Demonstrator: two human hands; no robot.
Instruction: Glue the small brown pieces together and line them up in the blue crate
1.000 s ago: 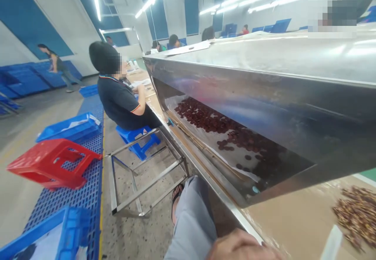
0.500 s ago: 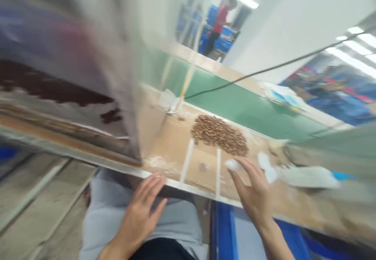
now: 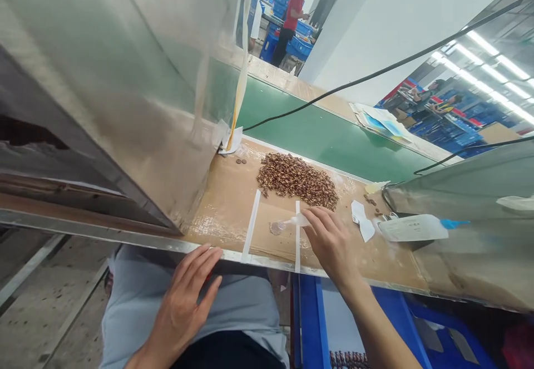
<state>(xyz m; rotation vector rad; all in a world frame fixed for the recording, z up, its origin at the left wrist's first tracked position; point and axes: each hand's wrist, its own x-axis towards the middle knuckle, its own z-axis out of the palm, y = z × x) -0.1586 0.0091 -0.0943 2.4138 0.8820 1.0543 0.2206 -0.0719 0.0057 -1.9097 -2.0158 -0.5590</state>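
My left hand lies flat on my grey trouser leg, fingers stretched out, tips at the metal edge of the workbench. My right hand reaches over the cardboard-covered bench top, its fingers pinched on a small clear plastic tool with a round end. Just beyond it lies a heap of small brown parts. Two white tape strips run across the cardboard.
A large steel housing fills the left. A green conveyor belt runs behind the bench, with black cables above it. White paper scraps and a plastic-wrapped item lie to the right. A blue crate sits below. A person in red stands far back.
My view swung from the left side of the line to the bench in front of me. My right hand moved left and down onto the clear plastic tool; my left hand stays on my leg.
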